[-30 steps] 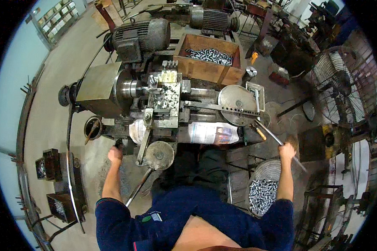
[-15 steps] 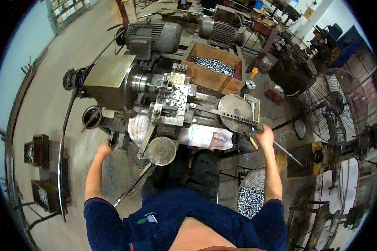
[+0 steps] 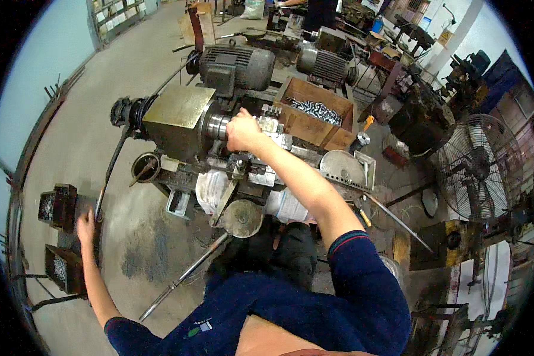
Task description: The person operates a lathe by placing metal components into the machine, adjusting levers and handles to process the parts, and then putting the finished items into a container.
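Observation:
My right hand reaches up and left to the lathe, against the front of the round steel chuck. Its fingers are bent together, and whatever they hold is hidden behind the hand. Just behind it lies the metal tool slide. My left hand is out at the far left, next to the lower part of a long lever rod and beside a dark metal bin of small parts. Its fingers are too small to make out, and I cannot tell whether it touches the rod.
A wooden box of shiny metal parts stands behind the lathe. A second dark bin sits at the lower left. Long handles stick out toward me. A floor fan stands at right; a person is at the back.
My right hand has left the bar at the right and moved to the chuck. My left hand has swung outward left, from the lathe's front to beside the lever rod and bins.

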Tool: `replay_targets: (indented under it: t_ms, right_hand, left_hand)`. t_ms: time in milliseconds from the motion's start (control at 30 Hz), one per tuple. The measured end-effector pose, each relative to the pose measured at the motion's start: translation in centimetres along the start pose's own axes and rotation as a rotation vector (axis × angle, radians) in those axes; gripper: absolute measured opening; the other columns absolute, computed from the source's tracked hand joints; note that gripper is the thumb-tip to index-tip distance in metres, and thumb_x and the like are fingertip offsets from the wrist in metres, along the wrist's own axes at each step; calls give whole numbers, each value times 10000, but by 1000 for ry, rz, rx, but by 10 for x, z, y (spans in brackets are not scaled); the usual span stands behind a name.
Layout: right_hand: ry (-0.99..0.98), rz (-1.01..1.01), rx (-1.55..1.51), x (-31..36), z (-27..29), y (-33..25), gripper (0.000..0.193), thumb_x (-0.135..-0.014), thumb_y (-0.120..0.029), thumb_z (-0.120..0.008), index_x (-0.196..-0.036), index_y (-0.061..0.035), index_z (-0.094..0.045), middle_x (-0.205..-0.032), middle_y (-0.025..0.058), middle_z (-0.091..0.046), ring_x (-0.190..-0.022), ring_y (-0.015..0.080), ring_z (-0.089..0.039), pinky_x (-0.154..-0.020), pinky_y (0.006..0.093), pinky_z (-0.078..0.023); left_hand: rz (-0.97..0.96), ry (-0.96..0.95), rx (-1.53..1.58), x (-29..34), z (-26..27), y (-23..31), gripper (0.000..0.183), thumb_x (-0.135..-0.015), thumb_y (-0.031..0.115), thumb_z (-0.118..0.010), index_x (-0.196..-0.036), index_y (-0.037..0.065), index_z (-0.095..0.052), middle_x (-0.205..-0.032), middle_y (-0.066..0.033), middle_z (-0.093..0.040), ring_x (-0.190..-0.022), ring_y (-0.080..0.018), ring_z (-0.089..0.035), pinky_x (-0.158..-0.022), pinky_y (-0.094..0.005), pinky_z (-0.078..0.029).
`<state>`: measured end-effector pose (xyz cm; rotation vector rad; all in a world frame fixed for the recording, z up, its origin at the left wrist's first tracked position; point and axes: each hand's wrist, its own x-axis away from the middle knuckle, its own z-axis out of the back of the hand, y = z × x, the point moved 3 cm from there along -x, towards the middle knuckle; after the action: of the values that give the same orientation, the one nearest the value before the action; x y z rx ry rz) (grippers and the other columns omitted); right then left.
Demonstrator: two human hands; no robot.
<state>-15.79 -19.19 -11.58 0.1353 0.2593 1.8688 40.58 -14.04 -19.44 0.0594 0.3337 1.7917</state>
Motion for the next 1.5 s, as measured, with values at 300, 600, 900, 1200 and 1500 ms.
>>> replay_targets:
  t_ms: [300, 600, 900, 1200, 1500]
  right_hand:
    - [61, -5, -198, -10, -14, 0, 246, -507, -220, -664, -692, -59, -686, -781, 158, -658, -846, 295, -628, -1048, 398, -322]
    - [382, -229, -253, 85, 31, 96, 170, -556, -227, -620, -612, -80, -683, -666, 147, -636, -772, 308, -614, -814, 416, -484]
    - [516, -438, -424, 166, 0, 160, 473, -588, -198, -635, -1049, -90, -661, -1327, 201, -451, -1134, 372, -491, -968, 401, -406]
    - [411, -1231, -644, 529, -107, 157, 357, -617, -264, -651, -918, -79, -696, -1049, 189, -633, -951, 294, -621, -838, 384, -488]
    - [-238, -1540, -465, 729, -221, 43, 273, -618, -275, -626, -708, -21, -672, -804, 212, -647, -802, 346, -640, -747, 412, -521]
  left_hand:
    - [89, -10, 43, 116, -24, 87, 495, -795, 490, -606, -811, -4, -592, -786, -210, -633, -799, -396, -607, -715, -461, -461]
    - [6, -326, 510, 41, -49, 92, 247, -765, 150, -652, -721, -66, -541, -508, -117, -543, -424, -211, -578, -397, -339, -468]
    - [-101, -236, 539, 40, -50, 88, 243, -801, 163, -619, -785, -67, -541, -542, -109, -550, -433, -188, -562, -427, -330, -457]
    - [162, -409, 782, 36, -49, 102, 297, -854, 243, -638, -838, -47, -579, -609, -93, -573, -479, -151, -515, -449, -294, -439]
    - [123, -416, 655, 20, -64, 93, 319, -850, 247, -636, -835, -67, -581, -614, -100, -579, -469, -162, -529, -441, -289, -446]
